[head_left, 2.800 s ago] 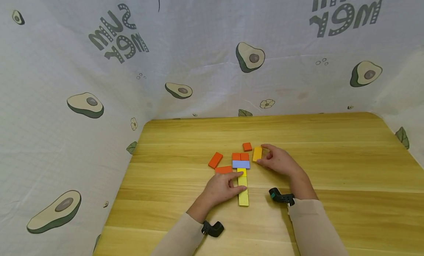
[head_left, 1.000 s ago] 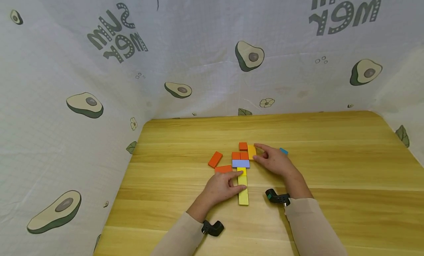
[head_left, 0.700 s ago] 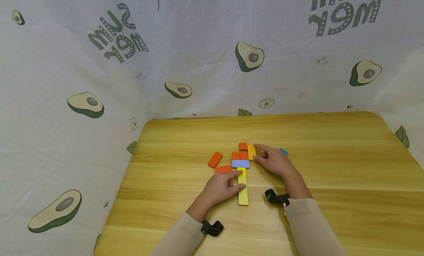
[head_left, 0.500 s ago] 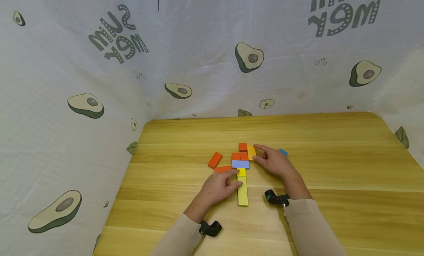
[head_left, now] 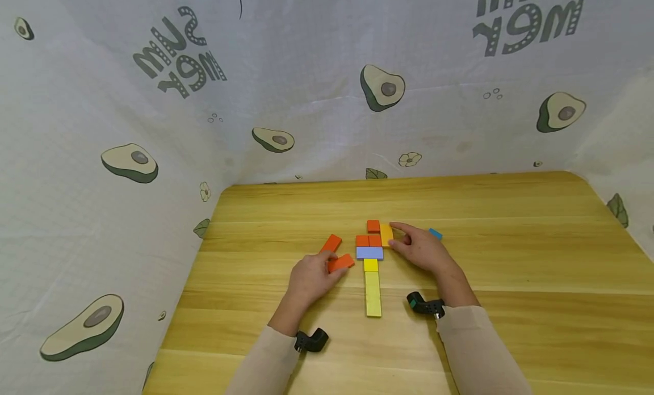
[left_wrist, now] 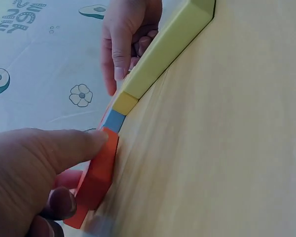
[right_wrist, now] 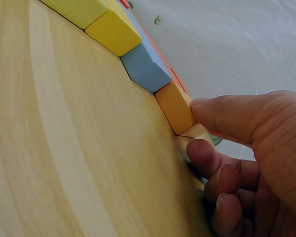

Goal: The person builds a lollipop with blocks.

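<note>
My left hand [head_left: 309, 278] pinches a red-orange rectangular block [head_left: 340, 263] between thumb and forefinger at the left. In the left wrist view its thumb lies against that block's [left_wrist: 101, 160] end. Another red-orange block [head_left: 332, 243] lies slantwise just beyond. My right hand [head_left: 426, 250] holds an orange-yellow block [head_left: 386, 235] by its two ends, thumb near and forefinger far. This block stands against two small red squares [head_left: 369, 240] and a single red square [head_left: 373, 226]. Below them run a periwinkle block [head_left: 369, 253], a yellow square [head_left: 370, 265] and a long pale-yellow block [head_left: 373, 294].
A blue block [head_left: 435, 234] shows partly behind my right hand. The wooden table [head_left: 511, 338] ends at a white curtain [head_left: 317, 88] printed with avocados. A black camera mount [head_left: 313, 341] sits on my left wrist, another [head_left: 425, 304] on my right.
My right hand slid the orange-yellow block left against the red squares, then stayed there. My left hand left the yellow blocks, moved left and took hold of the red-orange block, turning it slightly.
</note>
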A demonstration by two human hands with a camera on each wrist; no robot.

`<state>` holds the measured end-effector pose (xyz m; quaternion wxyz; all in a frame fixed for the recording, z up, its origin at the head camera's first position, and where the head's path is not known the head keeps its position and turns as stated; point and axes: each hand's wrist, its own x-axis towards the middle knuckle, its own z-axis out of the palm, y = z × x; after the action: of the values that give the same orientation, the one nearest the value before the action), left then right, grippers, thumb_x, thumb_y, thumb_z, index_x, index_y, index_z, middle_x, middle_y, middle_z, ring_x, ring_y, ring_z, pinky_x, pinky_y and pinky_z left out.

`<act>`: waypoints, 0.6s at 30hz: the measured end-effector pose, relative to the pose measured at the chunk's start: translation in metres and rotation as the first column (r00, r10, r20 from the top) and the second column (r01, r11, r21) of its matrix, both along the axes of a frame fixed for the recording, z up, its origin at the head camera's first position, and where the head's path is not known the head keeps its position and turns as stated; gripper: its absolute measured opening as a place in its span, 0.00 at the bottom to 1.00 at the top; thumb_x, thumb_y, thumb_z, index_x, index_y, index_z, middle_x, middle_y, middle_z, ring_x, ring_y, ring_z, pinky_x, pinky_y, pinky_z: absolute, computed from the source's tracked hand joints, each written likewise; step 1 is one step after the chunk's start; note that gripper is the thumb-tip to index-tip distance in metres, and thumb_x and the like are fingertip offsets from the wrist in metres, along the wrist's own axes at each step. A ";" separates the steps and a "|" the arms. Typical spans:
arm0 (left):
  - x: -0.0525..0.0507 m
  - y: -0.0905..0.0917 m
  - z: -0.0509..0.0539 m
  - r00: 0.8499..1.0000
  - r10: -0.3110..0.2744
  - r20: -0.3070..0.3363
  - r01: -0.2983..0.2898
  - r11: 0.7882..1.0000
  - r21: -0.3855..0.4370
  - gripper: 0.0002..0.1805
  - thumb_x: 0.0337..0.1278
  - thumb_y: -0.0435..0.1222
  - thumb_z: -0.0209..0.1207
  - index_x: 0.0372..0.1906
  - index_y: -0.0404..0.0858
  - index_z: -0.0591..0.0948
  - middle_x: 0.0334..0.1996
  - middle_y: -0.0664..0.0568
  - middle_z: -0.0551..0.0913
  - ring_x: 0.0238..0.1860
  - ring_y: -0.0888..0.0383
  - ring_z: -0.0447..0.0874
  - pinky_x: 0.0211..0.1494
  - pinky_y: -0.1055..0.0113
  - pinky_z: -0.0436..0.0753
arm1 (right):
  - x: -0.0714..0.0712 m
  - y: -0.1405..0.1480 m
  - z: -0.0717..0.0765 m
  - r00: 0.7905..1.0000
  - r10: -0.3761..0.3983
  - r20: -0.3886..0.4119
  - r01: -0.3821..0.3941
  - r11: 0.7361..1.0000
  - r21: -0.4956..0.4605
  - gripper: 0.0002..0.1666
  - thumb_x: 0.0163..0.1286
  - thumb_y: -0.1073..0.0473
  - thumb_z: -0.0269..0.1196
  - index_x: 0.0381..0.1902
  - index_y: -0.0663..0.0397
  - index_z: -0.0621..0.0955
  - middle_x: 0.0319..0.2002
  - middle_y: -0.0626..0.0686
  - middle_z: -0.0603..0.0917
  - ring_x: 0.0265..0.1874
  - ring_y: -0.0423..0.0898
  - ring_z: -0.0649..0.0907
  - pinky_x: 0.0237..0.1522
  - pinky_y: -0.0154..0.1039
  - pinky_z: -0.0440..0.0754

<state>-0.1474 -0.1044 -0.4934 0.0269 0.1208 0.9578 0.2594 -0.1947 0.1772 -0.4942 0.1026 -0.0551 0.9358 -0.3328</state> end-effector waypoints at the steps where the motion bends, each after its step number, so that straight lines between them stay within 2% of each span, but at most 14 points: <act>1: 0.000 -0.001 0.001 1.000 0.004 0.004 -0.004 1.000 -0.003 0.21 0.60 0.57 0.67 0.43 0.44 0.86 0.15 0.61 0.71 0.15 0.65 0.65 0.20 0.71 0.65 | 0.000 0.000 0.000 1.000 -0.001 0.000 0.001 1.000 0.000 0.33 0.76 0.47 0.61 0.74 0.51 0.71 0.28 0.50 0.77 0.22 0.45 0.71 0.27 0.38 0.67; 4: -0.001 -0.006 0.003 0.999 -0.016 0.041 0.015 1.000 0.025 0.21 0.60 0.59 0.66 0.36 0.45 0.83 0.16 0.59 0.75 0.16 0.64 0.68 0.21 0.69 0.68 | 0.000 0.000 0.000 1.000 -0.002 0.000 0.002 1.000 0.001 0.33 0.76 0.48 0.61 0.74 0.51 0.71 0.28 0.50 0.77 0.22 0.45 0.71 0.27 0.38 0.67; 7: -0.003 -0.014 0.006 0.992 -0.085 0.094 0.077 0.994 0.081 0.16 0.65 0.55 0.64 0.41 0.47 0.85 0.18 0.60 0.76 0.17 0.65 0.69 0.22 0.70 0.69 | -0.001 0.000 0.000 1.000 0.000 0.004 0.000 1.000 0.001 0.33 0.76 0.47 0.61 0.74 0.51 0.71 0.28 0.50 0.77 0.22 0.45 0.71 0.27 0.38 0.67; 9: -0.004 -0.020 0.008 0.979 -0.148 0.144 0.132 0.984 0.116 0.17 0.67 0.51 0.64 0.53 0.48 0.85 0.18 0.60 0.75 0.17 0.65 0.69 0.23 0.70 0.69 | -0.001 0.000 0.000 1.000 -0.002 0.007 0.002 1.000 0.000 0.33 0.76 0.47 0.61 0.74 0.51 0.71 0.28 0.50 0.77 0.22 0.45 0.71 0.27 0.38 0.67; 11: -0.006 -0.024 0.009 0.957 -0.203 0.205 0.177 0.975 0.137 0.23 0.66 0.49 0.65 0.64 0.50 0.81 0.18 0.61 0.74 0.18 0.65 0.68 0.24 0.71 0.68 | -0.001 0.000 0.000 1.000 -0.005 0.011 0.005 1.000 0.002 0.33 0.76 0.47 0.61 0.74 0.51 0.71 0.28 0.50 0.77 0.22 0.45 0.71 0.27 0.38 0.67; 15: -0.009 -0.028 0.010 0.915 -0.267 0.304 0.231 0.961 0.150 0.36 0.61 0.49 0.69 0.74 0.54 0.73 0.18 0.61 0.74 0.18 0.65 0.68 0.25 0.70 0.68 | -0.001 0.000 0.001 1.000 -0.012 0.015 0.011 1.000 0.006 0.33 0.76 0.47 0.61 0.74 0.51 0.71 0.28 0.50 0.76 0.22 0.45 0.71 0.28 0.38 0.67; 18: -0.011 -0.027 0.010 0.907 -0.284 0.310 0.251 0.958 0.141 0.42 0.59 0.49 0.71 0.77 0.53 0.68 0.20 0.61 0.77 0.21 0.66 0.72 0.29 0.70 0.72 | -0.001 -0.001 0.002 1.000 -0.011 0.016 0.011 1.000 0.005 0.33 0.76 0.48 0.62 0.74 0.51 0.71 0.27 0.50 0.76 0.22 0.45 0.70 0.28 0.38 0.66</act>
<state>-0.1582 -0.1314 -0.4834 0.2147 0.2075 0.9004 0.3164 -0.1952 0.1765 -0.4920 0.1085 -0.0471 0.9360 -0.3317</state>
